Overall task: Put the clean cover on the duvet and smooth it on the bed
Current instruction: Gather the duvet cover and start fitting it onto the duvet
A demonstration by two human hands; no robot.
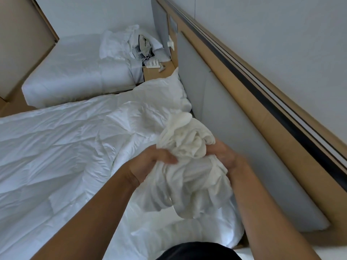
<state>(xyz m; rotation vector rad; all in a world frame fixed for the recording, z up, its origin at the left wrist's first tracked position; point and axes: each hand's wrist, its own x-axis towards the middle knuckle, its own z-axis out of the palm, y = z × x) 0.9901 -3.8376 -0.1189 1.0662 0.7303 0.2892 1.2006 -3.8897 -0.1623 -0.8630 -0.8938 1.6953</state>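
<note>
The white duvet (62, 147) takes up most of the near bed, spread flat but creased. Its long axis runs straight out from the grey padded headboard (216, 117), and its top edge lies rumpled close against that panel. The headboard closes off that whole side, leaving no room to move past it. A second bed (71, 76) stands parallel, further along the same headboard wall. Only a narrow strip of wooden floor (16, 106) separates the two beds.

The cover (189, 166), off-white, is held up as a bunched wad just above the duvet's headboard end, near the panel without touching it. Loose folds hang down toward the person. Its opening and corners cannot be made out in the bundle.

A pillow (161, 91) sits against the headboard beyond the wad. A heap of linen (116, 44) lies at the second bed's headboard end. A wooden nightstand (155, 72) is wedged between the beds against the headboard, carrying a white power strip (153, 64).

The left hand (150, 162) clutches the cover with fingers curled over it. The right hand (227, 158) grips the opposite side, fingers buried in the folds.
</note>
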